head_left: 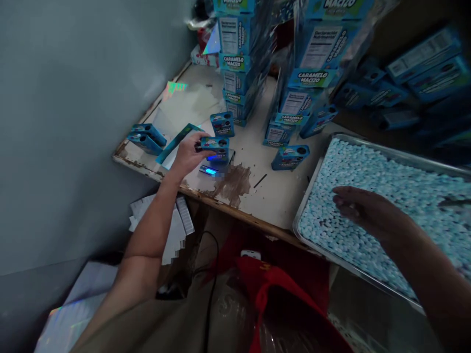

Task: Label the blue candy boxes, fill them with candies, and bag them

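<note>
My left hand point(188, 156) is closed around a small blue candy box point(216, 151), labelled like the others. The box is at a small digital scale point(210, 170) with a lit blue display; whether it rests on the scale is hard to tell. Over a metal tray point(303, 208) full of light blue candies point(386, 171), my right hand point(355, 203) has its fingers drawn together and curled. What those fingers hold, if anything, is hidden. Another blue box point(222, 124) stands just behind the held one, and a third point(290, 158) stands between the scale and the tray.
Tall stacks of blue "Caramelo Macizo" boxes point(235, 63) point(312, 78) rise at the back. More boxes point(147, 138) stand at the left edge near pale paper sheets point(189, 105). A dark heap of boxes point(390, 93) lies behind the tray. A wall point(81, 98) borders the left.
</note>
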Available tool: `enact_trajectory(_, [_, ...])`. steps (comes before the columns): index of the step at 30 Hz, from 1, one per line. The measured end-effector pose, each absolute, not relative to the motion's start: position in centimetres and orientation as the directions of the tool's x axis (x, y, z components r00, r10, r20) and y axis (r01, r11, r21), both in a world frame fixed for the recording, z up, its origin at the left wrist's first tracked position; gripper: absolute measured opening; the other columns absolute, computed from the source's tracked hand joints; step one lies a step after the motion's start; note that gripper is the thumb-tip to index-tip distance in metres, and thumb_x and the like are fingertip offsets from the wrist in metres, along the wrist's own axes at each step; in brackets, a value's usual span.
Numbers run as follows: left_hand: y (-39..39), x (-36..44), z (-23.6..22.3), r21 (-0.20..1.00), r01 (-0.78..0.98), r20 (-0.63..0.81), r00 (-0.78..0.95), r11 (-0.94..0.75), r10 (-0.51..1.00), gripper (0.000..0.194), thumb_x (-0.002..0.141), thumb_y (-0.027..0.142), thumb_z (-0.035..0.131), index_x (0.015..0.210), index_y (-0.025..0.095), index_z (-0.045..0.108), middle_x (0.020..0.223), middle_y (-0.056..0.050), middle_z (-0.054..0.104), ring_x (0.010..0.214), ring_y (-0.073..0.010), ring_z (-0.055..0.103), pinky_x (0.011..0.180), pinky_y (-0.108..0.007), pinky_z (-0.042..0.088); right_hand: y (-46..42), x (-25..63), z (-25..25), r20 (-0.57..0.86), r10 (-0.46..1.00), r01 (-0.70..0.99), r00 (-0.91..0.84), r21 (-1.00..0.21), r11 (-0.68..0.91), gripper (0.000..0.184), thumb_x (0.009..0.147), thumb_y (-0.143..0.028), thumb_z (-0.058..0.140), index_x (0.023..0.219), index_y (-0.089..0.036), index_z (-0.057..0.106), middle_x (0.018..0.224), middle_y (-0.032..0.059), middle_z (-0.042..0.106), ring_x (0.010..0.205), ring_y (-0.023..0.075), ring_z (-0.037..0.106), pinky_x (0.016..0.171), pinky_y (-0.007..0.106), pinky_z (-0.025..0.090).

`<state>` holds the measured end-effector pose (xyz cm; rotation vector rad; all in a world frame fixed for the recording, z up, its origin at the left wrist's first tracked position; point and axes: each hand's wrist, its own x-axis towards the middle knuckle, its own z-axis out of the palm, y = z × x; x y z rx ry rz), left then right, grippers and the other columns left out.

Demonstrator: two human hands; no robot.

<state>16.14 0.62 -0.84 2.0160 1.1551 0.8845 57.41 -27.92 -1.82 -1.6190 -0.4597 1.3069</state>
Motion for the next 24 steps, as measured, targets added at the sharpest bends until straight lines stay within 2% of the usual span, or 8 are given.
enact_trajectory(3, [1.7,15.4,-2.3,0.815,0.453,0.202,0.362,-0.361,0.910,0.046,0.068,0.025,0.098,0.109,0.025,0.077,0.096,-0.001,0.077,0.091,-0.0216,0.074,0.089,-0.036,0.064,-24.6,53.6,-0.3,-0.559,0.781,-0.330,0.277,-0.819,-0.469,0.030,0.060,-0.035,0.099,0.081,-0.021,0.083,0.077,0.0071,0.063,0.061,0.0120,0.052,0.043,0.021,0.045])
enact_trajectory(6, [1.7,15.7,-3.3,0.852,0.398,0.184,0.384,-0.342,0.905,0.052,0.070,0.024,0.096,0.118,0.023,0.077,0.104,-0.003,0.078,0.097,-0.0219,0.076,0.093,-0.036,0.064,-20.8,49.9,1.6,-0.560,0.808,-0.368,0.184,-0.801,-0.472,0.034,0.061,-0.025,0.098,0.089,-0.019,0.082,0.084,0.0063,0.067,0.071,0.0129,0.060,0.055,0.018,0.056])
enact_trajectory(10, [0.9,14.7,-3.1,0.865,0.357,0.216,0.369,-0.352,0.904,0.064,0.073,0.027,0.098,0.133,0.025,0.075,0.121,-0.008,0.078,0.114,-0.0250,0.075,0.104,-0.039,0.063,-16.3,46.1,3.6,-0.550,0.834,-0.380,-0.041,-0.764,-0.522,0.038,0.061,-0.013,0.094,0.095,-0.015,0.079,0.079,0.0030,0.067,0.064,0.0080,0.054,0.053,0.016,0.049])
enact_trajectory(14, [-0.3,12.3,-2.7,0.878,0.346,0.252,0.253,-0.330,0.934,0.056,0.080,0.030,0.095,0.132,0.026,0.075,0.116,-0.006,0.079,0.110,-0.0225,0.076,0.102,-0.038,0.064,-12.4,43.5,4.7,-0.536,0.829,-0.342,-0.158,-0.758,-0.555,0.029,0.068,-0.011,0.093,0.092,-0.015,0.075,0.076,0.0013,0.065,0.063,0.0065,0.050,0.052,0.014,0.046])
enact_trajectory(20, [-2.2,9.3,-2.6,0.900,0.320,0.258,0.153,-0.295,0.954,0.048,0.083,0.026,0.092,0.128,0.024,0.076,0.104,-0.004,0.079,0.102,-0.0204,0.077,0.098,-0.035,0.065,-8.7,41.0,5.1,-0.460,0.888,-0.182,-0.022,-0.871,-0.456,0.014,0.086,-0.011,0.085,0.095,-0.012,0.074,0.078,0.0043,0.068,0.063,0.0074,0.052,0.050,0.015,0.041])
enact_trajectory(24, [-2.5,8.5,-2.6,0.918,0.269,0.270,0.118,-0.292,0.956,0.046,0.083,0.025,0.092,0.126,0.024,0.077,0.103,-0.002,0.078,0.102,-0.0204,0.077,0.099,-0.037,0.066,-7.5,40.8,6.1,-0.388,0.921,0.002,-0.021,-0.922,-0.388,0.007,0.092,-0.011,0.081,0.096,-0.011,0.075,0.080,0.0059,0.072,0.062,0.0068,0.054,0.055,0.017,0.045])
